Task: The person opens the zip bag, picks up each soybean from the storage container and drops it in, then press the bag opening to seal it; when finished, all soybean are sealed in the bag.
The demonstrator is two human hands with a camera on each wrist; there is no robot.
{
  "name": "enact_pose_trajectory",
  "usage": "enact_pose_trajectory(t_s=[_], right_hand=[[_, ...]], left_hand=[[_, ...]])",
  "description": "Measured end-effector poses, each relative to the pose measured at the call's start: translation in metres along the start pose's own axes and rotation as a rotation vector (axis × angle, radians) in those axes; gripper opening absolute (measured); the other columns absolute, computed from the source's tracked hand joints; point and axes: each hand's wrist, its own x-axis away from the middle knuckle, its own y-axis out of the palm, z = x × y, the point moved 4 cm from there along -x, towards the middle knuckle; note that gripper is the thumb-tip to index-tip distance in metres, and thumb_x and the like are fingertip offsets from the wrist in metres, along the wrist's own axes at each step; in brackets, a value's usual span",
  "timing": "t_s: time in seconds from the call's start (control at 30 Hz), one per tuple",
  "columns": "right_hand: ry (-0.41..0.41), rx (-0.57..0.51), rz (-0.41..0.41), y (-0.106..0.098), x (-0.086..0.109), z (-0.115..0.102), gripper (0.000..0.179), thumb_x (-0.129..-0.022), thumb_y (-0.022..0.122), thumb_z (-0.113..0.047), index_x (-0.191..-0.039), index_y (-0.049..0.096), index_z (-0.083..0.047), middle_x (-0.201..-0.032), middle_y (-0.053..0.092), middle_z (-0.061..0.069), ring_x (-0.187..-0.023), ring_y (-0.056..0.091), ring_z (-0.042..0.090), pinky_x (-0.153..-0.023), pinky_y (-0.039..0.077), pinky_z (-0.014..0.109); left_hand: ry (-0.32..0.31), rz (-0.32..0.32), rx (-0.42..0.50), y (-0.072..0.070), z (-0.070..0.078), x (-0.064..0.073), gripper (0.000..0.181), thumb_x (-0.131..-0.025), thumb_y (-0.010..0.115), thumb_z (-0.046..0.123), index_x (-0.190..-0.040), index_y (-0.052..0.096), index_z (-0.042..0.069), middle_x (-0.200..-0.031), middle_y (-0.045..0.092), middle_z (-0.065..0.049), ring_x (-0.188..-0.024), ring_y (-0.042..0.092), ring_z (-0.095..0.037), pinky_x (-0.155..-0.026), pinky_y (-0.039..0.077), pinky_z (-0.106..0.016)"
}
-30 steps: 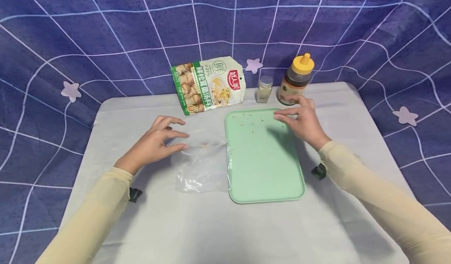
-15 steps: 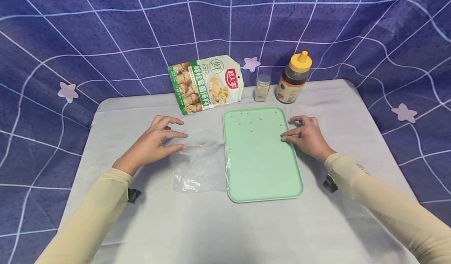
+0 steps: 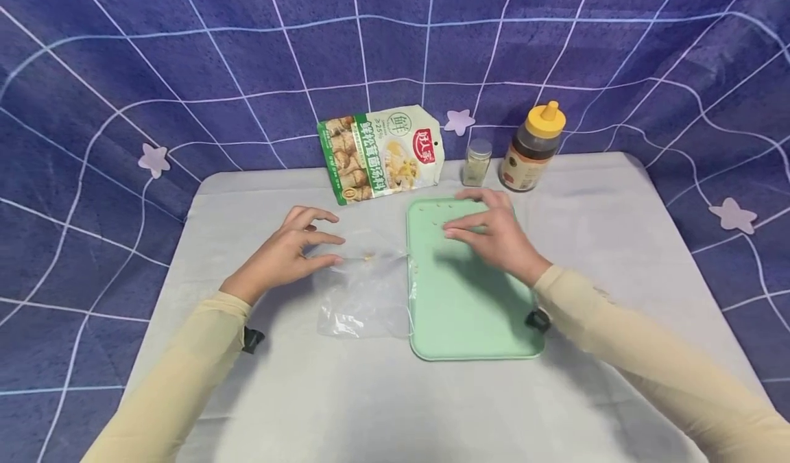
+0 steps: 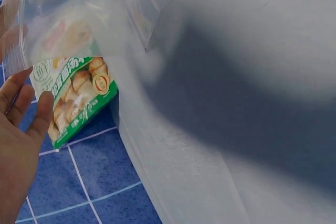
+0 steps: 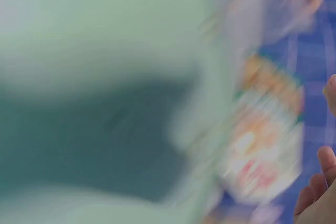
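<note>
The person's left hand (image 3: 280, 257) was over the left half of the pale, cloth-covered surface (image 3: 345, 408), thumb and fingers spread and slightly bent, unclenched, at the left side of a clear plastic bag (image 3: 354, 291). In the left wrist view, digits cut off by the frame edge showed through the film. The bag sat between that hand and the tray's left edge, its exact outline hard to make out; the tan pieces (image 3: 368, 258) inside could not be counted.

At the back edge of the surface, a green-and-white printed food pouch (image 3: 385, 153) leaned against the blue, white-lined cloth (image 3: 247, 51). Its red label read "好人家", its circled mark "鲜", with "≥25%" beside it. The smaller print was illegible.

The mint-green rectangular tray (image 3: 469, 326) lay right of the bag, several tiny pale pieces (image 3: 435, 223) near its back left corner and along its left edge. Behind it stood a small glass jar with a grey cap (image 3: 477, 164), label unreadable.

The right hand (image 3: 494, 236) was above the tray's back half, hiding part of its back edge. Thumb and forefinger tips were close together; whether they gripped anything could not be told. The right wrist view was badly blurred.

Furthest right, near the surface's back right corner, stood a dark bottle with a yellow nozzle cap (image 3: 529, 151), label too small to read.
</note>
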Motion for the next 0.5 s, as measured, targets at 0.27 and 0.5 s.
enact_pose_trajectory(t_s=[0.27, 0.5], right_hand=[[-0.052, -0.020, -0.174, 0.059, -0.050, -0.071, 0.013, -0.087, 0.083, -0.033, -0.099, 0.084, -0.027, -0.140, 0.054, 0.002, -0.127, 0.037, 0.024, -0.106, 0.028, 0.045], [0.048, -0.056, -0.165, 0.067, -0.056, -0.056, 0.014, -0.088, 0.082, -0.032, -0.100, 0.083, -0.025, -0.139, 0.054, 0.001, -0.128, 0.037, 0.022, -0.107, 0.027, 0.045]], left_hand=[[0.013, 0.001, -0.010, 0.006, 0.002, -0.002, 0.031, -0.084, 0.087, 0.029, -0.112, 0.080, 0.018, -0.136, 0.055, -0.004, -0.127, 0.039, -0.024, -0.100, 0.039, -0.046], [0.001, -0.021, -0.023, 0.004, 0.004, -0.006, 0.031, -0.086, 0.084, 0.034, -0.113, 0.080, 0.020, -0.138, 0.053, -0.001, -0.129, 0.038, -0.023, -0.099, 0.041, -0.048]])
